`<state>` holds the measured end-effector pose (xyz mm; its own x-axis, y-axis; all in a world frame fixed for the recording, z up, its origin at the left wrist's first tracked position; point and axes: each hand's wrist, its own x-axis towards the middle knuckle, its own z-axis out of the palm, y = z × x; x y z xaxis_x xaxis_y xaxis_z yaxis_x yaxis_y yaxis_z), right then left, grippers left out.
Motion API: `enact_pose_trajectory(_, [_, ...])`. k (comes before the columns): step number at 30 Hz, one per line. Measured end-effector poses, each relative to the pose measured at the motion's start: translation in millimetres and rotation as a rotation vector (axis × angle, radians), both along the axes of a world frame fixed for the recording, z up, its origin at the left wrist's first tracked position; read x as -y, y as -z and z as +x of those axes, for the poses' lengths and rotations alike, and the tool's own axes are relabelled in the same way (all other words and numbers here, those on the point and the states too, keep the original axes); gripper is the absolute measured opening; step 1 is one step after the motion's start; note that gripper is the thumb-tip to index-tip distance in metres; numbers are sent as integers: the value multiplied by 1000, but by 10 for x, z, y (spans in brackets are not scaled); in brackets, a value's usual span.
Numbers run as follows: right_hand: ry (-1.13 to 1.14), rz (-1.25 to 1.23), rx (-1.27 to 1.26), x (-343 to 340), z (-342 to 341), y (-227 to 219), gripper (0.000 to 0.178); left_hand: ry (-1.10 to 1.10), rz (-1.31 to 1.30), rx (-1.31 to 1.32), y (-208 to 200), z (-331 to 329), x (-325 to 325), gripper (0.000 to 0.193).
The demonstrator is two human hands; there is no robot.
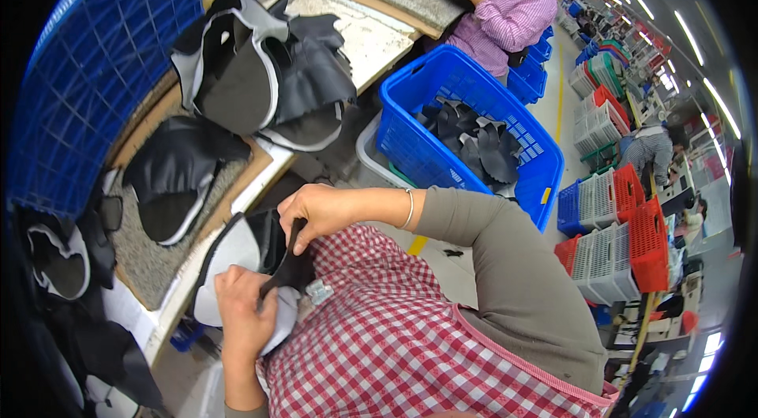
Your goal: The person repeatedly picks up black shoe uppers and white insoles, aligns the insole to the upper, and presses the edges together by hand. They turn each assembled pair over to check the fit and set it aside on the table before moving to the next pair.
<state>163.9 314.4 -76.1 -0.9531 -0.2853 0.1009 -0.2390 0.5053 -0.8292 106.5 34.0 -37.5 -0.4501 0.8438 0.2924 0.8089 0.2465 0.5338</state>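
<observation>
Both hands hold a shoe-upper-like piece of black leather (294,266) with white lining, in front of the red-and-white checked apron. My left hand (243,309) pinches its lower edge, fingers closed over the white side. My right hand (314,209), a bracelet on its wrist, grips the black edge with thumb and bent fingers. Part of the piece is hidden behind the hands. Just beyond, a similar black piece (178,169) lies on a speckled grey board (162,266) on the bench. Farther back is a pile of black pieces with white-edged linings (237,78).
A blue crate (422,146) with black cut pieces stands right of the bench. A blue mesh basket (103,78) rises at the left, with more black pieces (110,347) below. A co-worker in a checked shirt (509,15) works at the far bench end. Stacked crates (612,260) stand across the aisle.
</observation>
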Motion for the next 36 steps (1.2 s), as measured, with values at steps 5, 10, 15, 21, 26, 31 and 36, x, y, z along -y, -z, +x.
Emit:
enact_pose_trajectory(5, [-47,434,122,-8,-154,-344,41,-102,35,55,41,-56,-131,16])
enact_pose_trajectory(10, [-274,965,-168,692,-53,-634,19,-40,18,46,82,-45,-167,14])
enact_pose_trajectory(15, [-201,756,-231,871,-158,-268,16,-164,28,140,245,30,69,27])
enact_pose_trajectory(21, [-277,704,-456,921,-208,8,13,-130,-32,247,290,80,257,40])
enact_pose_trajectory(26, [-351,724,-652,865,-205,-99,13,-104,17,379,-192,-200,356,64])
enact_pose_trajectory(31, [-298,754,-630,1149,-103,-54,9,-199,-108,145,-287,-313,308,53])
enact_pose_trajectory(36, [-384,890,-477,1531,-118,116,9,-202,-272,212,-213,-265,328,29])
